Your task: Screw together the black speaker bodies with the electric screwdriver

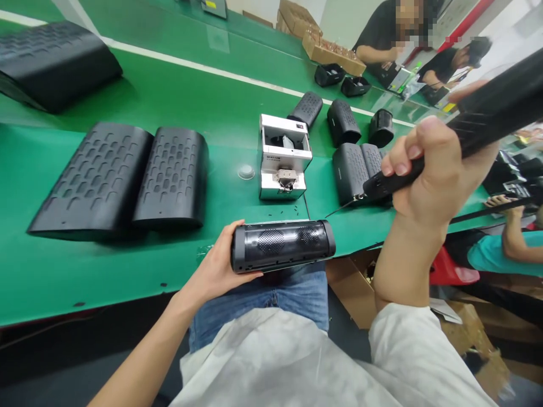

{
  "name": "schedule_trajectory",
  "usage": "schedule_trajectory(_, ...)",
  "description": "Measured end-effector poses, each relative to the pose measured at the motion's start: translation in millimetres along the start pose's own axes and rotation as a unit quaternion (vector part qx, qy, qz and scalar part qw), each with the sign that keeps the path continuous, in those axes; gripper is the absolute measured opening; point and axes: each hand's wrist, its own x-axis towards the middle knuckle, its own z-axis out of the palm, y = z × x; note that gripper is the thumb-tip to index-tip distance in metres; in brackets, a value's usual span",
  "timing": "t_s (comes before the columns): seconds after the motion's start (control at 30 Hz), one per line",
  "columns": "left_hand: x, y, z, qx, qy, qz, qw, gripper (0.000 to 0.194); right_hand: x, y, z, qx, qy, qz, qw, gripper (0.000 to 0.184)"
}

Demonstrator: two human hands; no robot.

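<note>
My left hand (pixel 216 265) grips a black cylindrical speaker body (pixel 282 246) at one end, with its two mesh drivers showing behind a clear front. It is held just above the near edge of the green bench. My right hand (pixel 432 169) is raised in a fist around a black electric screwdriver (pixel 496 110), whose thin bit (pixel 341 207) points down and left toward the speaker body without touching it. Beside the bit lie two black slotted speaker housings (pixel 350 172).
A white-and-metal screw feeder (pixel 284 158) stands on the green bench (pixel 85 277), with loose screws nearby. Large slotted black covers (pixel 97 181) lie to the left, and smaller black parts stand farther back. A box of parts (pixel 333 51) and co-workers (pixel 382 42) are at the back right.
</note>
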Motion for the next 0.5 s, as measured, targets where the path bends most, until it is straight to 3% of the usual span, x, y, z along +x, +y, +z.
schedule_trajectory(0.33, 1.1, 0.4, -3.2, 0.042, 0.030, 0.004, 0.999, 0.110, -7.4, 14.5, -5.4, 0.007, -0.014, 0.034, 0.999, 0.035)
schedule_trajectory(0.5, 0.6, -4.6, 0.8, 0.075, 0.072, -0.052, 0.993, 0.097, -29.9, 27.4, -4.6, 0.021, -0.059, 0.136, 0.989, 0.050)
